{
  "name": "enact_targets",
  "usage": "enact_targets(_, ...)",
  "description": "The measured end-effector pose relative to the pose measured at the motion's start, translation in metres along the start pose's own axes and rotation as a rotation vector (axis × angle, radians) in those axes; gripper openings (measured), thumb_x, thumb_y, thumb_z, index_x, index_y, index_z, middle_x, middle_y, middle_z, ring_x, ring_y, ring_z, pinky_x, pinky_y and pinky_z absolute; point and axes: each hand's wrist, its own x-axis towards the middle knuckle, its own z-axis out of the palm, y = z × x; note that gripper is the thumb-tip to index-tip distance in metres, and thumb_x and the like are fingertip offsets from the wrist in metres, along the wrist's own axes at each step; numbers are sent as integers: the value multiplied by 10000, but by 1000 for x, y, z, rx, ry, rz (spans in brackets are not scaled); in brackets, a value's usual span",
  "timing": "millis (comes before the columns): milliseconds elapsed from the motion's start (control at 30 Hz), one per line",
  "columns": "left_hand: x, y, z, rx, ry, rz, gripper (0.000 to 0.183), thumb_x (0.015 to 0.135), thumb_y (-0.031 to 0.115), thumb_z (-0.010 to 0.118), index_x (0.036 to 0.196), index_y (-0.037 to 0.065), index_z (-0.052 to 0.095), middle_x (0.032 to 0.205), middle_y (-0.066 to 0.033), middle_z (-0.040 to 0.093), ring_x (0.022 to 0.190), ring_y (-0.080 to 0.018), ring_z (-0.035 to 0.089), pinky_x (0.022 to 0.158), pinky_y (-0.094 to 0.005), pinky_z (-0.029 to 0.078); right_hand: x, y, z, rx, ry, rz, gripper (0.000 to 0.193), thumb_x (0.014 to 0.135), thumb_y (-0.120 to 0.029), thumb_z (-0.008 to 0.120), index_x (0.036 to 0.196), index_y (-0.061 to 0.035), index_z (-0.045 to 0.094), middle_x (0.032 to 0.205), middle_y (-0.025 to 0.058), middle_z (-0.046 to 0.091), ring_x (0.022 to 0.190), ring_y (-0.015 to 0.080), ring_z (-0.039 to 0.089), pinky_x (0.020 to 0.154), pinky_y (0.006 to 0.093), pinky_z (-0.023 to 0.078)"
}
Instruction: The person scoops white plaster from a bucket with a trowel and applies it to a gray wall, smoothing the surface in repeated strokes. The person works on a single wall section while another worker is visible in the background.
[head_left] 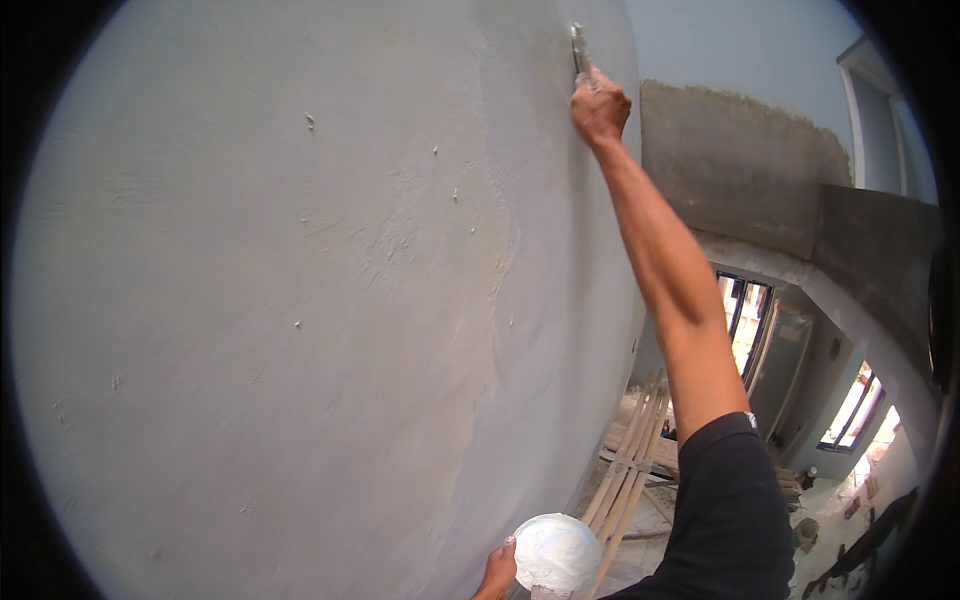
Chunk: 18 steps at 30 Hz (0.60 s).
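Note:
My right hand (pixel 602 106) is closed round a putty knife (pixel 579 48), with my arm stretched up high. The blade is held at the grey plastered wall (pixel 300 260), near its far right edge. Low in the view, my left hand (pixel 496 572) grips the rim of a round tub (pixel 520 535); the thumb shows and the other fingers are hidden. White putty (pixel 560 550) fills the tub. Along the right part of the wall runs a smoother, lighter band, and a few small lumps stick to the surface left of it.
Bamboo poles (pixel 625 470), lashed together, stand below and to the right, beside the wall. Far beneath lies a littered floor (pixel 825 520) with a bucket (pixel 806 530). Window openings (pixel 855 405) and a bare cement wall section (pixel 740 170) show at right.

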Motion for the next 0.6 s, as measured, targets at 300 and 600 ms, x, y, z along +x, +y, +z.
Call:
enact_targets(300, -6, 30, 4, 36, 5, 41, 524, 994, 354, 389, 1129, -125, 555, 1052, -156, 627, 972, -199, 564, 870, -322, 431, -32, 31, -29, 175, -149, 564, 285, 794, -218, 571, 955, -18, 697, 833, 198, 677, 840, 318, 659, 768, 399, 488)
enact_targets(600, -3, 15, 13, -1, -64, 73, 504, 995, 337, 384, 1118, -117, 565, 1037, -169, 628, 982, -207, 561, 877, -331, 428, 54, -54, -17, 318, -159, 430, 376, 769, -289, 622, 977, 18, 686, 882, 145, 664, 836, 210, 620, 781, 359, 482)
